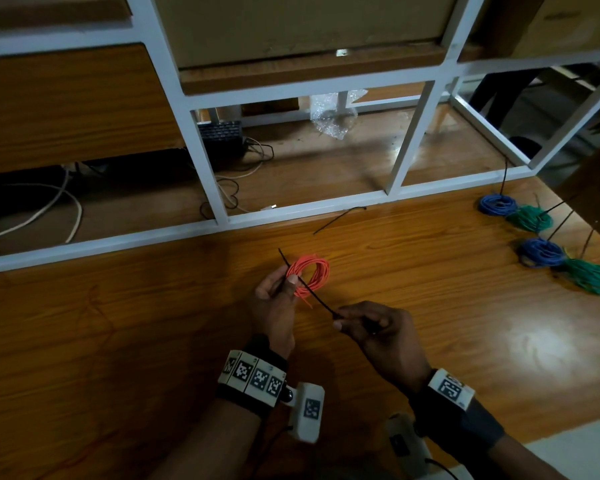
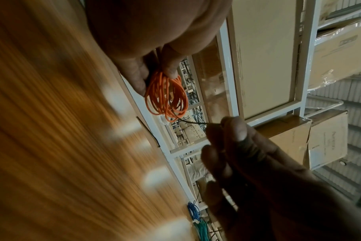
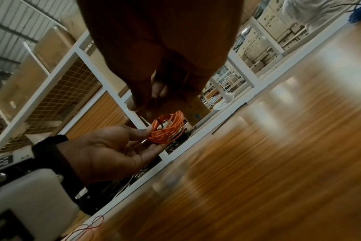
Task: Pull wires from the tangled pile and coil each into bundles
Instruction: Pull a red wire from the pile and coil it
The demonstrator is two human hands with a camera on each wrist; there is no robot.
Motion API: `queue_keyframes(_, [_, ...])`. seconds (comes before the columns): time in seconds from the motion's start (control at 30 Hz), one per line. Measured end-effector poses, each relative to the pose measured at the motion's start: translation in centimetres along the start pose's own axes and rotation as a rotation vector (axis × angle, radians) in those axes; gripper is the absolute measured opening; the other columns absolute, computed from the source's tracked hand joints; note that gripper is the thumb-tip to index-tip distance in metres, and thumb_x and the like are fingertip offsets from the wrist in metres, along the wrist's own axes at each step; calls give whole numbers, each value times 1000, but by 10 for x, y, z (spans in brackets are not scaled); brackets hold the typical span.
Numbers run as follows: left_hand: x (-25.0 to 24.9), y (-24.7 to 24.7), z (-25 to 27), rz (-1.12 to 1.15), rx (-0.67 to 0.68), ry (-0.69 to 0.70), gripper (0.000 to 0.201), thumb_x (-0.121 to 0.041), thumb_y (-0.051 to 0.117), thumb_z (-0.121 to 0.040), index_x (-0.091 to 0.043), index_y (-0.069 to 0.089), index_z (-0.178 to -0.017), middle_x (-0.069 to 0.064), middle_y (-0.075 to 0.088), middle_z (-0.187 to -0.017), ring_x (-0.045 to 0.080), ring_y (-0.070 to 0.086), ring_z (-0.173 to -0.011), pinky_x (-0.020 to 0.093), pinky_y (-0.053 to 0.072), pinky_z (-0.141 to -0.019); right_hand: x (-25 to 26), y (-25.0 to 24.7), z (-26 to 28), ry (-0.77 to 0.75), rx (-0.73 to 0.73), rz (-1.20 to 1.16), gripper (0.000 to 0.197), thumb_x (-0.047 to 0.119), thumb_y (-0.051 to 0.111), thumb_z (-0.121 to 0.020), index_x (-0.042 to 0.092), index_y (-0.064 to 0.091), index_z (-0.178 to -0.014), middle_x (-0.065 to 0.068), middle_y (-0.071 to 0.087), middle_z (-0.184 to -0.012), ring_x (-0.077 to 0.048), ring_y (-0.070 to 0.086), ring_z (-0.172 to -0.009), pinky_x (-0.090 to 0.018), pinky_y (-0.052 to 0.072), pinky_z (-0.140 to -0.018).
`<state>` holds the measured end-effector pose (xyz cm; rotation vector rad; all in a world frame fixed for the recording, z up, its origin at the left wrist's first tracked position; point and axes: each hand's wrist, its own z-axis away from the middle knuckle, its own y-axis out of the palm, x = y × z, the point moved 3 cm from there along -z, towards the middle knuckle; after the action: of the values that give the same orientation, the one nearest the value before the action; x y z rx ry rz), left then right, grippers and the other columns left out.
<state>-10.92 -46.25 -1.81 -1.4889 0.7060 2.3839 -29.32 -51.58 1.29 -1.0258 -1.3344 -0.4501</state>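
Observation:
An orange wire coil is held just above the wooden table. My left hand pinches the coil at its near side between thumb and fingers. A thin black cable tie runs through the coil, one end sticking up past the left thumb. My right hand pinches the tie's other end, a short way right of the coil. In the right wrist view the left hand lies palm up under the coil. Thin dark red wire lies loose on the table at the near left.
Two blue bundles and two green bundles, tied with black ties, lie at the table's right. A spare black tie lies near the white rack frame along the far edge.

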Motion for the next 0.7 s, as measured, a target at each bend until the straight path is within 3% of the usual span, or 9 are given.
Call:
queue_keyframes(0.1, [1, -4, -2, -85, 6, 71, 26, -5, 68, -90, -27, 69, -102, 2, 73, -109, 17, 70, -102, 35, 58, -86, 10, -1, -4, -111, -65, 52, 10, 29, 77, -90, 21, 81, -95, 16, 77, -97, -4, 74, -88, -29, 59, -70])
queue_keyframes(0.2, [0, -7, 1, -296, 66, 229, 29, -13, 71, -90, -40, 69, -100, -11, 73, -108, 3, 69, -100, 23, 56, -84, 23, -4, -14, -123, -125, 45, 10, 26, 74, -94, 24, 80, -102, 20, 76, -102, 0, 72, -95, -22, 58, -75])
queue_keyframes(0.27, [1, -8, 5, -412, 126, 306, 24, -25, 70, -90, -43, 69, -105, -17, 71, -108, 1, 69, -101, 27, 57, -86, 34, -3, -22, -146, -147, 35, 14, 24, 75, -94, 29, 78, -106, 26, 75, -100, 4, 72, -94, -16, 56, -74])
queue_keyframes(0.37, [-4, -7, 10, -502, 143, 410, 30, -33, 64, -89, -31, 69, -118, -15, 71, -109, 4, 69, -102, 35, 60, -86, 48, -2, -37, -172, -183, 54, 24, 21, 76, -94, 19, 74, -118, 22, 75, -96, 7, 71, -88, -14, 56, -70])
queue_keyframes(0.43, [-9, -6, 12, -517, 133, 445, 33, -33, 61, -90, -25, 69, -121, -9, 72, -112, 7, 69, -102, 38, 60, -86, 53, -1, -46, -169, -208, 74, 21, 22, 77, -93, 16, 72, -113, 14, 76, -87, 5, 72, -81, -21, 59, -67])
queue_keyframes(0.53, [-16, -5, 11, -522, 129, 442, 32, -33, 61, -91, -25, 68, -121, -5, 73, -112, 10, 70, -100, 42, 60, -84, 53, 5, -53, -122, -183, 98, 14, 26, 79, -92, 24, 73, -104, 11, 77, -83, 2, 72, -76, -31, 60, -66])
queue_keyframes(0.7, [-26, -8, 8, -564, 118, 443, 28, -25, 64, -95, -21, 68, -123, -5, 72, -115, 6, 68, -104, 34, 59, -88, 58, 10, -47, -141, -69, 100, 20, 17, 80, -91, 32, 78, -104, 21, 76, -92, 4, 72, -86, -24, 61, -69])
